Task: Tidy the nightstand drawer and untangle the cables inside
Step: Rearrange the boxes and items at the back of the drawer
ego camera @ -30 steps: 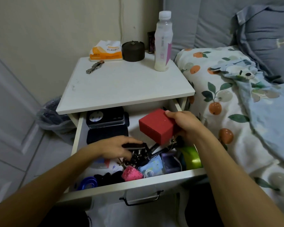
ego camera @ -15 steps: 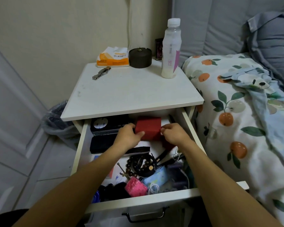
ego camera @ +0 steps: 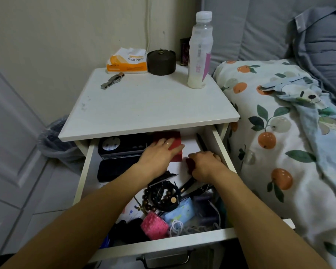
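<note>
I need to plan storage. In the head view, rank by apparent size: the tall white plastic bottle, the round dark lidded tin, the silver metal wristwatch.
1. Tall white plastic bottle, largest.
2. Round dark lidded tin.
3. Silver metal wristwatch, smallest.

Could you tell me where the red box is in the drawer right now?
In the head view, the red box sits at the drawer's back, under the left hand, right of the black case.
</note>
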Motion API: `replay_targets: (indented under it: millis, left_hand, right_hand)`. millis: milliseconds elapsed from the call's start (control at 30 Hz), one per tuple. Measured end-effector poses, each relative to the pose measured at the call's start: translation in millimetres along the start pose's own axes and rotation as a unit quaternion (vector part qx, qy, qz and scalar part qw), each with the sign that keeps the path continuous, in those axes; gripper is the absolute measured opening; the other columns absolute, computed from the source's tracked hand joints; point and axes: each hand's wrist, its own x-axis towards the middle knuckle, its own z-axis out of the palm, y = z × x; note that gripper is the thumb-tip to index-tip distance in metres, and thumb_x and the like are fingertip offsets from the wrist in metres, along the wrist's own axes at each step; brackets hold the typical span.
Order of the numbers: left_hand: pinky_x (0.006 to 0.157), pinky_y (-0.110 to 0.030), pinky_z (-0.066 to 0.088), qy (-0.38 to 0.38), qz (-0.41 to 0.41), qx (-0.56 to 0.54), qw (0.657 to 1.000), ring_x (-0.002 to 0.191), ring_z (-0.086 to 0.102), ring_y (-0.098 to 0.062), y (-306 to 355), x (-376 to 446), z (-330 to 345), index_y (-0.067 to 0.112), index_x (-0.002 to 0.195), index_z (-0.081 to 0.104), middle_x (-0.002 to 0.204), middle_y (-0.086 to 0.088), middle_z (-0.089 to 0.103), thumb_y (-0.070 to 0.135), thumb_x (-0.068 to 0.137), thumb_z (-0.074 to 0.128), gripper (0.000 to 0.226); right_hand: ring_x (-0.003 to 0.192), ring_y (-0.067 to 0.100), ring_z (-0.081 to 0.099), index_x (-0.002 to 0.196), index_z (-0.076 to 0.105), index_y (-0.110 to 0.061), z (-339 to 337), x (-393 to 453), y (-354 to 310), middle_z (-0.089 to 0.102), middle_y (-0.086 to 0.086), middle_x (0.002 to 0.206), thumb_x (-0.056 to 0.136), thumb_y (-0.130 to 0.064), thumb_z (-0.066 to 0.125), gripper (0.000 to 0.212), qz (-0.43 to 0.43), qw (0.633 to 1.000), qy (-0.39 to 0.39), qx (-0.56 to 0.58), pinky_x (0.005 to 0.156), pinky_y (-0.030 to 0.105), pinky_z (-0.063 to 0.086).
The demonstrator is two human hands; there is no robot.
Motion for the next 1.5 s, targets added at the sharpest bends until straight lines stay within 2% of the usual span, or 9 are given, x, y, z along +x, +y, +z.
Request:
replay_targets:
  millis: [267,433,667,767,900,1067,1200,1400,1500]
  left_hand:
    - [0.119,-0.045,0.018,0.04,-0.046,-0.026,0.998,0.145,0.017,-0.032,6.8,1.7,16.7,0.037,0.155,0.011,0.162,-0.009,0.014,0.006,0.081,0.061,0.095]
    - [0.121,-0.046,0.015,0.035,-0.044,-0.073,0.996,0.146,0.015,-0.031,6.4,2.1,14.5,0.036,0.155,0.016,0.163,-0.008,0.014,0.015,0.09,0.056,0.078]
    - [0.116,-0.038,0.028,0.068,0.041,-0.212,0.974,0.143,0.027,-0.019,-0.5,-9.8,3.7,0.029,0.147,0.041,0.153,0.001,0.037,0.022,0.086,0.063,0.065]
    - [0.105,-0.027,0.038,0.057,0.1,-0.328,0.938,0.121,0.048,-0.009,7.3,-16.8,-5.5,0.026,0.133,0.057,0.128,0.006,0.059,0.023,0.076,0.069,0.059]
    - [0.065,-0.033,0.049,0.095,0.048,-0.388,0.916,0.07,0.058,-0.011,15.2,-14.9,-19.3,0.025,0.088,0.067,0.075,0.008,0.064,0.014,0.082,0.065,0.012]
    - [0.059,-0.03,0.046,-0.045,-0.006,-0.364,0.93,0.058,0.055,-0.007,1.8,-23.1,-33.8,0.019,0.07,0.064,0.062,0.007,0.063,0.026,0.071,0.06,0.009]
    - [0.061,-0.036,0.04,-0.108,-0.02,-0.445,0.889,0.063,0.046,-0.019,1.9,-25.4,-40.8,-0.007,0.07,0.057,0.065,-0.012,0.05,0.016,0.071,0.053,0.024]
    - [0.082,-0.034,0.059,-0.306,0.016,-0.395,0.866,0.085,0.072,-0.024,-20.8,-33.3,-54.0,0.007,0.096,0.075,0.091,-0.01,0.075,-0.002,0.084,0.062,0.02]
    - [0.081,-0.03,0.059,-0.269,-0.006,-0.496,0.825,0.088,0.072,-0.017,-29.0,-31.7,-55.5,0.021,0.1,0.076,0.094,-0.005,0.076,-0.001,0.087,0.058,0.032]
  right_hand:
    - [0.123,0.026,0.051,0.144,0.044,-0.023,-11.4,-14.4,15.7,0.05,0.008,0.138,0.085,-0.01,0.059,0.062,-0.021,0.994,-0.062,0.085,0.096,0.03,0.046]
    - [0.13,0.03,0.039,0.147,0.035,-0.026,-9.5,-15.5,17.5,0.042,0.008,0.141,0.082,-0.031,0.073,0.075,-0.023,0.996,-0.084,0.031,0.106,0.043,0.041]
    - [0.102,0.029,0.061,0.118,0.066,-0.013,-18.6,-11.5,15.5,0.065,0.012,0.113,0.086,-0.003,0.052,0.037,-0.009,0.992,0.05,0.119,0.079,0.032,0.05]
    - [0.08,0.019,0.068,0.094,0.068,-0.021,-24.8,-18.0,22.5,0.072,0.003,0.09,0.084,-0.003,0.059,0.022,-0.005,0.958,0.066,0.279,0.069,0.032,0.056]
    - [0.051,0.005,0.061,0.09,0.065,-0.021,-22.4,-23.8,27.4,0.07,-0.002,0.074,0.087,-0.012,0.071,0.011,-0.005,0.927,0.021,0.375,0.046,0.02,0.047]
    - [0.11,0.021,0.061,0.123,0.064,-0.017,-18.2,-23.6,21.0,0.066,0.004,0.121,0.091,-0.013,0.059,0.033,-0.006,0.981,0.042,0.187,0.091,0.031,0.051]
    - [0.126,0.025,0.052,0.136,0.055,-0.014,-13.7,-15.0,10.9,0.056,0.008,0.139,0.089,-0.005,0.043,0.049,-0.005,0.976,0.006,0.216,0.105,0.037,0.044]
    - [0.116,0.026,0.059,0.135,0.054,-0.01,-4.6,13.4,8.1,0.059,0.009,0.133,0.096,-0.015,0.046,0.041,0.033,0.943,0.026,0.329,0.098,0.039,0.049]
    - [0.098,0.02,0.062,0.132,0.056,-0.01,0.9,26.2,-2.8,0.065,0.008,0.116,0.097,-0.031,0.056,0.04,0.012,0.929,0.028,0.37,0.081,0.032,0.05]
